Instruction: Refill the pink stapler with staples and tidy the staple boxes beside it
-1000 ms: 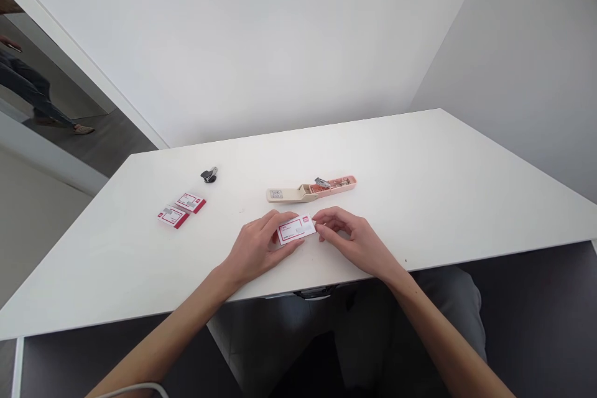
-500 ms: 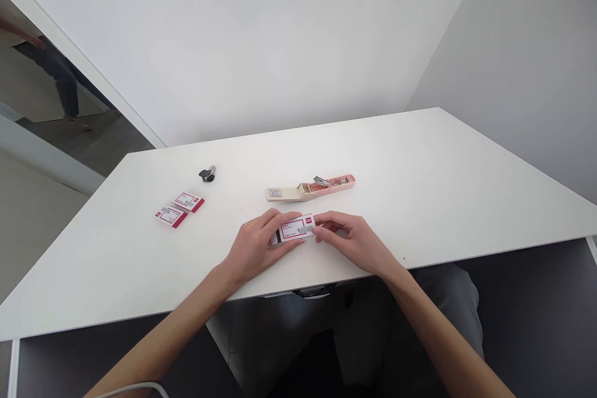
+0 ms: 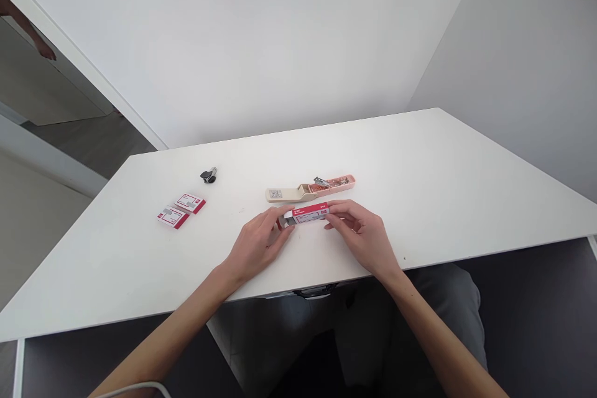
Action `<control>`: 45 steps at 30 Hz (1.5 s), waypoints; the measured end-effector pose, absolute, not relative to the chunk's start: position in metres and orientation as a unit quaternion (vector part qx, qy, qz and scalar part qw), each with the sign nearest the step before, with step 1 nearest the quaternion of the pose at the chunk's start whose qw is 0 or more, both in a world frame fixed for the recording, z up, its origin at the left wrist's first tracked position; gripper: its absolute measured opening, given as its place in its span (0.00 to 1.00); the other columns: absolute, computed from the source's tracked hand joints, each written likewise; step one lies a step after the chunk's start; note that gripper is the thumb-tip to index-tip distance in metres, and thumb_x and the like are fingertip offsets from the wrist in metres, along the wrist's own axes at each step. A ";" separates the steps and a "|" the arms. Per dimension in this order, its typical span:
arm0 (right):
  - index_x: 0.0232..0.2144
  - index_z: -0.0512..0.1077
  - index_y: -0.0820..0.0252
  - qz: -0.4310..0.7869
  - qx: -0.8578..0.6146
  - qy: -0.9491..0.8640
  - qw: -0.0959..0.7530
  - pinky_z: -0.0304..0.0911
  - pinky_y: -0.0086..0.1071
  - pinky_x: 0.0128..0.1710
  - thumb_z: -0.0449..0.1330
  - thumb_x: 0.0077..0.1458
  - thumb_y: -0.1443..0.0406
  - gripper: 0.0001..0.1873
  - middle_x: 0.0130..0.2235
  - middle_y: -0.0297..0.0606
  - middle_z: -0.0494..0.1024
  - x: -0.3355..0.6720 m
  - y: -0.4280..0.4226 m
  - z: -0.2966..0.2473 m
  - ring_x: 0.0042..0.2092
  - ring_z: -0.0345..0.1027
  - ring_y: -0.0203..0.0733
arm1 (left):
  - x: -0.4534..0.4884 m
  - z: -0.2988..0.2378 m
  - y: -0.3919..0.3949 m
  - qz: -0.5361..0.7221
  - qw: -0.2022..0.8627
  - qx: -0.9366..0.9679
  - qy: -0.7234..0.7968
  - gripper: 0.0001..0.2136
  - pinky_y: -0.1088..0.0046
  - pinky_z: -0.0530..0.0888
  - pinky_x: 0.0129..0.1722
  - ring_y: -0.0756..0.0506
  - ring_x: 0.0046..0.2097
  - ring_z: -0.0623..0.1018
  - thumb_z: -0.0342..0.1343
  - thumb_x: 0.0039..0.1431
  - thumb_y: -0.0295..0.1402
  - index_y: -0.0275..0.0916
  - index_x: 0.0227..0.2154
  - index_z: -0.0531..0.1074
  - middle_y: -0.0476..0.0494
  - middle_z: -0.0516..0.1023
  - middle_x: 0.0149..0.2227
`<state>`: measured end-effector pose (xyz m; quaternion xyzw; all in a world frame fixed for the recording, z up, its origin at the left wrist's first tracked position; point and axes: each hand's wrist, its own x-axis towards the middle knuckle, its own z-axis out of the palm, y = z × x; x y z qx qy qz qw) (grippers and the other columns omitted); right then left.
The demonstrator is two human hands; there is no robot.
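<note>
Between both hands is a small red and white staple box (image 3: 308, 214), tilted so its red side and its printed face show. Its left end looks open. My left hand (image 3: 258, 241) has the thumb and fingers closed on that left end. The right end is pinched by my right hand (image 3: 360, 231). Just behind the box lies an opened pencil-case-like holder (image 3: 291, 194) with a cream lid and a pink tray; a small metal stapler part and other bits sit in the pink half.
Two more red and white boxes (image 3: 171, 216) lie touching at the left of the white table (image 3: 410, 186). Behind them is a black staple remover (image 3: 208, 175). A white wall stands along the back edge. At far left, another person's arm (image 3: 40, 43) shows.
The box has been turned so its red side now shows, and has shifted slightly right and away from me. The other person's body has moved mostly out of view.
</note>
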<state>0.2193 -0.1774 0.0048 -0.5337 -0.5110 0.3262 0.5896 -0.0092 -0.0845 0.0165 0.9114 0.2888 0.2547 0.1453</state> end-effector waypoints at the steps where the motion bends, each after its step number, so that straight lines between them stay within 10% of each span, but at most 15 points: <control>1: 0.41 0.79 0.50 0.294 -0.537 -0.526 0.590 0.81 0.48 0.47 0.61 0.68 0.53 0.11 0.50 0.40 0.82 0.219 -0.179 0.005 0.44 0.78 0.46 | -0.009 0.016 -0.084 0.254 0.145 0.912 0.288 0.16 0.69 0.77 0.40 0.46 0.38 0.79 0.53 0.74 0.36 0.45 0.61 0.67 0.46 0.81 0.42; 13: 0.42 0.79 0.52 0.108 -0.518 -0.617 0.583 0.80 0.41 0.44 0.56 0.72 0.65 0.10 0.50 0.40 0.84 0.216 -0.181 0.001 0.45 0.81 0.44 | -0.010 0.012 -0.081 0.263 0.154 0.912 0.274 0.15 0.61 0.78 0.53 0.42 0.52 0.81 0.55 0.73 0.36 0.46 0.60 0.70 0.44 0.82 0.53; 25: 0.46 0.75 0.54 0.393 -0.490 -0.484 0.609 0.80 0.46 0.51 0.66 0.65 0.53 0.14 0.48 0.40 0.83 0.223 -0.174 -0.005 0.45 0.82 0.46 | -0.014 0.011 -0.079 0.277 0.198 0.891 0.301 0.12 0.68 0.78 0.44 0.45 0.41 0.82 0.52 0.74 0.39 0.41 0.53 0.75 0.45 0.84 0.42; 45: 0.53 0.74 0.55 0.469 -0.488 -0.501 0.539 0.78 0.46 0.51 0.65 0.65 0.52 0.20 0.49 0.43 0.85 0.226 -0.175 0.002 0.44 0.82 0.47 | -0.016 0.028 -0.091 0.260 0.280 0.875 0.296 0.15 0.72 0.76 0.41 0.49 0.34 0.79 0.56 0.70 0.38 0.44 0.56 0.69 0.52 0.83 0.34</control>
